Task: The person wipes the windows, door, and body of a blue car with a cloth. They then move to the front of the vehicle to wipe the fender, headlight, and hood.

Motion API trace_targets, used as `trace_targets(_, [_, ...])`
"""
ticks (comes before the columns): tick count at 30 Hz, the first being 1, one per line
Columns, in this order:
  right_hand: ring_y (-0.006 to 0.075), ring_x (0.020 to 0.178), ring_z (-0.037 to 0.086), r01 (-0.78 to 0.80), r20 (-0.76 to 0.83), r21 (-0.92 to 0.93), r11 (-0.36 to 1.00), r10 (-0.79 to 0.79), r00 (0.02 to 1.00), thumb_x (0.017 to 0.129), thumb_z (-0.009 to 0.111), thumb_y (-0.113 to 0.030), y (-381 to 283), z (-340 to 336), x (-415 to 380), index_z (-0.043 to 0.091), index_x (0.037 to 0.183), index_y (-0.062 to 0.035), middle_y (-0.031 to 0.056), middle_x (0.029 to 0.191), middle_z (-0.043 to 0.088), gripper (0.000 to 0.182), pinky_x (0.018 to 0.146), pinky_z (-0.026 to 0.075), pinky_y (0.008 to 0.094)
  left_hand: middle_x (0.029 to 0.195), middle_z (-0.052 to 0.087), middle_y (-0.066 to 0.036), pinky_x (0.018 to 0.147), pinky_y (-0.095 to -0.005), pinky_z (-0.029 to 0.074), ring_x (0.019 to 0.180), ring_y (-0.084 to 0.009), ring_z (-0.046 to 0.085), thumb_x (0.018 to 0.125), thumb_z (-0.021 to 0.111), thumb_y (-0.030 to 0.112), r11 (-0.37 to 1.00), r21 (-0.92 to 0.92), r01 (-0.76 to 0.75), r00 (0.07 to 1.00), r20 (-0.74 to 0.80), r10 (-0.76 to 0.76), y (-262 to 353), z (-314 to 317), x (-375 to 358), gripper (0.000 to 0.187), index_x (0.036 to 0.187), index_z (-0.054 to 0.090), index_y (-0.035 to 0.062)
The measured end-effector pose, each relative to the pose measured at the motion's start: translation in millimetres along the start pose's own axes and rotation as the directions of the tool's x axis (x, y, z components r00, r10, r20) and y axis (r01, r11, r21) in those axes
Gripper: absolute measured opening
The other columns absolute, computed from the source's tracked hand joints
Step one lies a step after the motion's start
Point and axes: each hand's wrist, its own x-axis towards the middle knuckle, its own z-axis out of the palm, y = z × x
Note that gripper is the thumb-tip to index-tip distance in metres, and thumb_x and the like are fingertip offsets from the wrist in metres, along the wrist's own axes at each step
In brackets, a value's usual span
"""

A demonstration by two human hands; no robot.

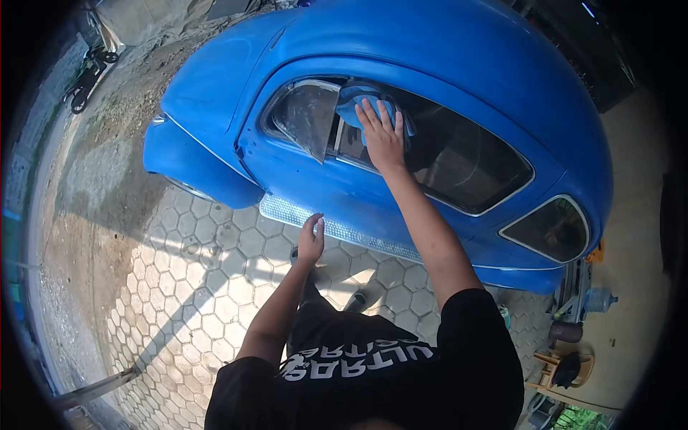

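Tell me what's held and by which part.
The right hand presses a blue cloth against the car window, its grip spread over the cloth's outer face. The left hand holds nothing.

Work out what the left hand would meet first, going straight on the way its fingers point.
Probably the blue door panel, straight ahead of the left hand; depth is unclear, so the silver running board might come first.
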Motion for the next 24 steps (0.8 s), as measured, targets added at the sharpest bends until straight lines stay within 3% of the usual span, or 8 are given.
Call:
trace_targets(3, [0.0172,0.156,0.037,0.385,0.132,-0.091,0.918,-0.372,0.919,0.096,0.057,-0.012,-4.3,55.4,-72.6,0.046,0.162,-0.0252,-0.0085,0.170,0.040,0.068,0.131,0.020,0.0481,0.125,0.071,-0.024,0.100,-0.0442,0.055,0.115,-0.0360,0.070,0.115,0.046,0.036,0.956,-0.264,0.128,0.991,0.069,-0.114,-16.3,20.1,11.9,0.048,0.135,0.063,-0.0043])
trace_targets(5, [0.0190,0.152,0.043,0.286,0.419,0.090,0.954,-0.297,0.858,0.099,0.060,-0.015,-13.6,69.8,-119.3,0.049,0.159,-0.0216,-0.0048,0.165,0.047,0.062,0.130,0.024,0.0472,0.129,0.070,-0.019,0.104,-0.0390,0.054,0.115,-0.0273,0.070,0.118,0.040,0.040,0.909,-0.386,0.155,0.982,0.161,-0.099,-22.5,18.9,19.6,0.054,0.138,0.060,-0.0052])
trace_targets(11, [0.0285,0.150,0.047,-0.298,0.414,0.467,0.833,0.092,0.906,0.106,0.062,-0.025,-38.6,8.9,-199.5,0.059,0.147,-0.0132,0.0056,0.157,0.058,0.043,0.129,0.026,0.0516,0.136,0.066,-0.025,0.109,-0.0426,0.050,0.126,-0.0329,0.064,0.118,0.035,0.041,0.894,-0.427,0.135,0.987,0.137,-0.083,3.6,10.4,23.9,0.059,0.141,0.055,-0.0093])
trace_targets(14, [0.0355,0.134,0.061,-0.847,0.796,0.527,0.067,0.308,0.520,0.113,0.052,-0.035,-60.2,-2.1,-245.5,0.054,0.150,-0.0065,0.0183,0.143,0.065,0.046,0.114,0.046,0.0447,0.153,0.052,-0.029,0.122,-0.0465,0.036,0.144,-0.0410,0.050,0.116,0.036,0.034,0.978,-0.197,-0.067,0.995,0.062,0.080,38.2,18.0,16.7,0.057,0.154,0.043,-0.0082])
trace_targets(17, [0.0200,0.113,0.071,-0.621,0.980,0.147,-0.770,0.028,0.196,0.114,0.049,-0.042,-87.0,-33.7,-269.2,0.055,0.147,-0.0069,0.0099,0.133,0.070,0.049,0.103,0.055,0.0381,0.166,0.037,-0.028,0.129,-0.0519,0.021,0.156,-0.0444,0.034,0.111,0.037,0.039,0.936,-0.171,-0.307,0.942,0.087,0.325,80.0,50.0,-0.5,0.068,0.164,0.030,-0.0033])
trace_targets(18, [0.0213,0.112,0.072,-0.581,0.968,-0.037,-0.813,-0.173,0.182,0.114,0.048,-0.043,-85.5,-30.9,-284.9,0.056,0.147,-0.0072,0.0106,0.130,0.071,0.050,0.101,0.058,0.0390,0.167,0.037,-0.028,0.129,-0.0538,0.020,0.156,-0.0449,0.033,0.109,0.038,0.042,0.909,-0.156,-0.387,0.899,0.155,0.409,90.7,58.0,-7.5,0.072,0.164,0.031,-0.0034])
trace_targets(20, [0.0222,0.109,0.074,-0.460,0.946,-0.018,-0.888,-0.164,0.280,0.113,0.049,-0.044,-81.3,-49.6,-301.3,0.058,0.146,-0.0076,0.0116,0.124,0.074,0.050,0.098,0.061,0.0414,0.167,0.036,-0.028,0.129,-0.0576,0.017,0.156,-0.0460,0.032,0.106,0.040,0.049,0.828,-0.151,-0.539,0.780,0.281,0.559,108.4,76.5,-19.3,0.078,0.164,0.031,-0.0037])
trace_targets(24, [0.0255,0.105,0.076,-0.297,0.977,-0.045,-0.954,-0.105,0.187,0.111,0.052,-0.045,-29.9,-78.0,-367.2,0.063,0.140,-0.0038,0.0140,0.119,0.076,0.051,0.096,0.062,0.0431,0.168,0.035,-0.027,0.129,-0.0610,0.014,0.157,-0.0463,0.030,0.102,0.042,0.054,0.678,-0.093,-0.729,0.525,0.560,0.641,95.4,104.8,-42.5,0.082,0.166,0.033,0.0032])
